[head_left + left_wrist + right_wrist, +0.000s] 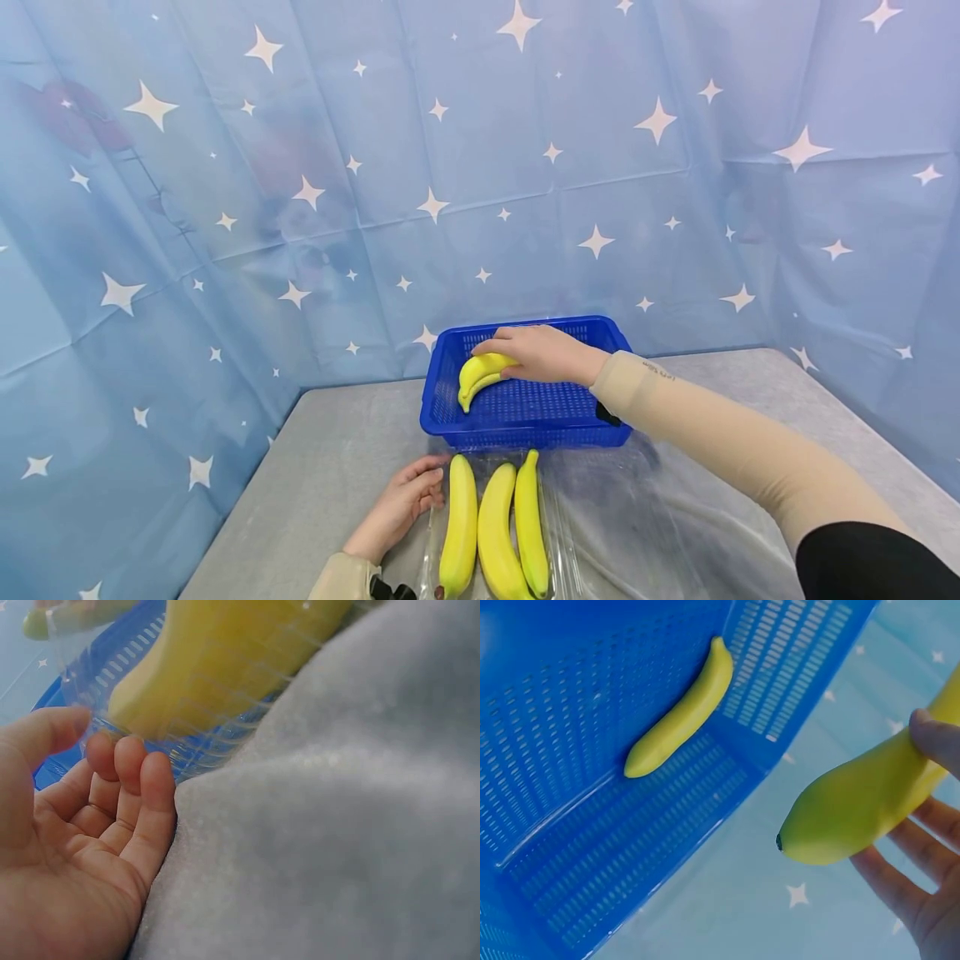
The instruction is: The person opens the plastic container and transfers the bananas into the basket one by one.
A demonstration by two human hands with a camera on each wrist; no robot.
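Where the bare right hand [547, 354] reaches over an oblong blue plastic basket with slotted walls [555, 404], a curved yellow banana with a dark tip [855, 810] sits clamped between thumb and fingers, thumb on one side, fingers on the other. The tapering end juts free beyond the grip, over the left part of the basket in the head view.

Within the basket: a second, slimmer yellow banana [679, 724], lying lengthwise along a wall, below the held one and apart from the hand.

Nearer the person: a clear, ribbed plastic tray [558, 533], containing three long yellow bananas side by side, namely the left one [459, 529], the middle one [497, 529] and the right one [529, 525].

At the tray's far left corner: the bare left hand [405, 498], fingers bent, thumb close by the plastic edge; the close view is soft, so I cannot tell whether it pinches that edge or merely touches it.

Surroundings: a grey cloth-covered table [315, 467]; a pale blue curtain with white four-pointed stars [510, 267]; beige sleeves [712, 417] on both forearms.
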